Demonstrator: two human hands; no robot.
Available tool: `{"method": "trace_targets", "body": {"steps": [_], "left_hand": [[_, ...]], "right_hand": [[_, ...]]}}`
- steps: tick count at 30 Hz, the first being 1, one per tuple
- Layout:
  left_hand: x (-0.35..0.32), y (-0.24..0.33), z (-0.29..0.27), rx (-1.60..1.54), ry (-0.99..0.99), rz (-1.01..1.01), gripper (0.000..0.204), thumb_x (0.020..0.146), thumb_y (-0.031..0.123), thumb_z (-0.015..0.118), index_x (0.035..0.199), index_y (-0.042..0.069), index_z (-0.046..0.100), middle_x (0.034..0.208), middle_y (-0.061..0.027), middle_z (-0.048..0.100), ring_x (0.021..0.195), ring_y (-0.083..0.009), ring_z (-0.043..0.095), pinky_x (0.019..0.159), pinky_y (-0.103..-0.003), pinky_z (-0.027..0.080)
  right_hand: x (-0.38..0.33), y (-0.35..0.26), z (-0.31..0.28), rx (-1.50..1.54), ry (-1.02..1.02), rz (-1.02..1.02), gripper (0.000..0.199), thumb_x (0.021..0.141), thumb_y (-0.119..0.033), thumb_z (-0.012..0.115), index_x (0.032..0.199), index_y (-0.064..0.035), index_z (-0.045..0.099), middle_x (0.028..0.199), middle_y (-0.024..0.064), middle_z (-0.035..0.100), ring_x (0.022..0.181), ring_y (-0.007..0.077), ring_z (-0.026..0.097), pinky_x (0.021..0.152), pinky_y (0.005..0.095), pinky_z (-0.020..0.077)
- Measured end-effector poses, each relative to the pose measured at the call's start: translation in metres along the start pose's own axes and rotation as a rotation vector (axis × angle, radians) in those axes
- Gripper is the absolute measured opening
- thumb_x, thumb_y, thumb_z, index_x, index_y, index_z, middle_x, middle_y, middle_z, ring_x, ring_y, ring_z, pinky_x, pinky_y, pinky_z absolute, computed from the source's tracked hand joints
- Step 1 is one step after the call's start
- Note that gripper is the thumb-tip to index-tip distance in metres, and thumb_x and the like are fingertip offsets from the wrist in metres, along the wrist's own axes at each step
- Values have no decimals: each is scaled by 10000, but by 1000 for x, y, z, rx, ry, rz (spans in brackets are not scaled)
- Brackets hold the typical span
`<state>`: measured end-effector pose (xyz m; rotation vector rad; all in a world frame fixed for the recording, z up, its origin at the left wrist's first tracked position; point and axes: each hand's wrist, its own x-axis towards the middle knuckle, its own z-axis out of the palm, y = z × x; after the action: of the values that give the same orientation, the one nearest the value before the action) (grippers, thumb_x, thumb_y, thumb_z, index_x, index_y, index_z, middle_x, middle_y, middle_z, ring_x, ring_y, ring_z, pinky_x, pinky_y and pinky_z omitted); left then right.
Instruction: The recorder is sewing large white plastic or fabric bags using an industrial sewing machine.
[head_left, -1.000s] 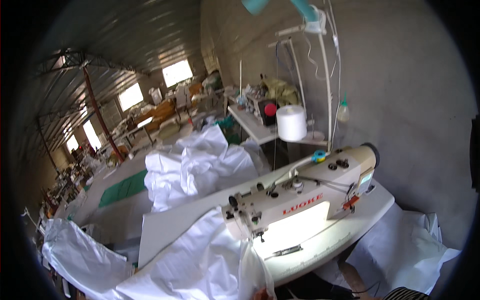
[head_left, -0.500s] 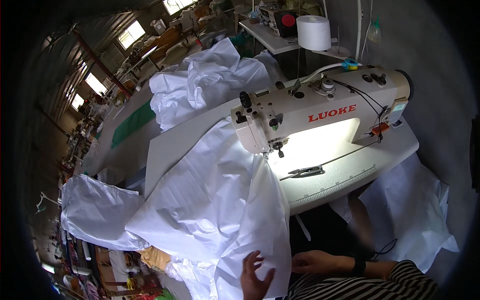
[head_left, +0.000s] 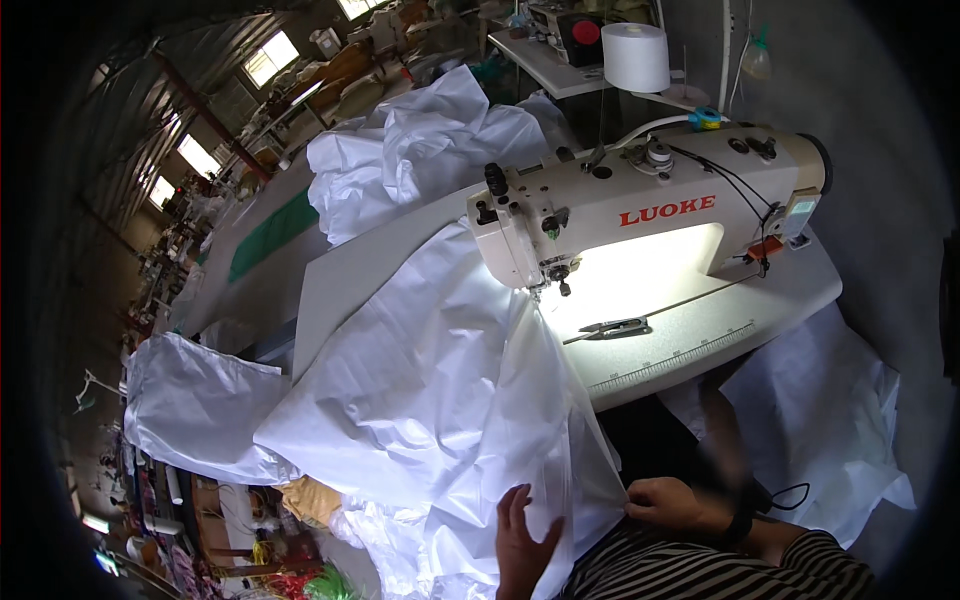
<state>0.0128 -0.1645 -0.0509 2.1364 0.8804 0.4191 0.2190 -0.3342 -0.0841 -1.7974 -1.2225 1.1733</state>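
While the one right hand [head_left: 665, 503] pinches the near edge of one white sheet [head_left: 420, 390] draped from one sewing machine [head_left: 600, 205] over one worktop's [head_left: 330, 275] left side, the one left hand [head_left: 525, 540] spreads empty above it.

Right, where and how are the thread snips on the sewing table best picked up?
I'd pinch the thread snips at their broader right end, coming from the near edge of the sewing table: they lie flat, narrow tip pointing left, and the sewing machine arm rises behind them.
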Motion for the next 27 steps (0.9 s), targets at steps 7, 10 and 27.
{"method": "trace_targets", "body": {"steps": [7, 10, 27], "left_hand": [[-4, -19, 13, 287, 78, 60, 463, 711, -34, 554, 1164, 40, 614, 1080, -156, 654, 958, -359, 639, 842, -441, 509], [-12, -32, -17, 162, 160, -124, 417, 708, -67, 522, 1106, 20, 612, 1008, -183, 646, 908, -394, 636, 762, -440, 519], [-3, -8, -42, 355, 314, 118, 243, 775, -27, 643, 999, 67, 650, 847, -113, 672, 724, -316, 668, 618, -391, 542]], "right_hand": [[-2, -14, -6, -199, 83, 40, 231, 892, -271, 637, 951, -48, 656, 841, 132, 659, 776, 313, 665, 710, 395, 530], [4, -38, -9, -380, 338, -97, 193, 881, -229, 656, 980, -64, 648, 806, 101, 644, 733, 294, 663, 664, 377, 539], [63, -41, 59, -354, -45, -288, 455, 967, -296, 572, 1364, -84, 506, 1113, 165, 643, 896, 296, 680, 773, 374, 548]]}}
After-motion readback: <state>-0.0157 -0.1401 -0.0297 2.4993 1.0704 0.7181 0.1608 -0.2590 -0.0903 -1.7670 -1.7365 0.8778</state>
